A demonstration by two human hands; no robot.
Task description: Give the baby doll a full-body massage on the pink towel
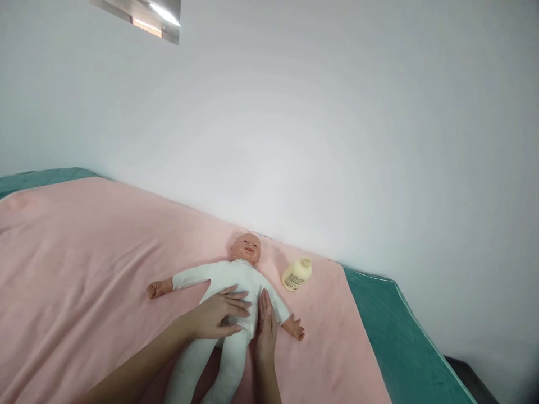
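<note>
A baby doll [238, 275] in a white cloth body lies on its back on a pink blanket [105, 241], its head toward the wall and its arms spread. My left hand [221, 314] rests on the doll's belly, palm down, with its fingers spread. Along the right side of the doll's torso, my right hand [266, 331] lies on edge, fingers stretched out and close together, touching the side. Neither hand grips anything. A pale yellow bottle [297, 274] with printed text stands to the right of the doll's head.
Behind the bed rises a plain white wall [295, 123] with a small opening or panel [155, 19] at upper left. Green fabric [404, 325] shows beyond the blanket at right and far left. Something dark [469, 379] sits at the lower right.
</note>
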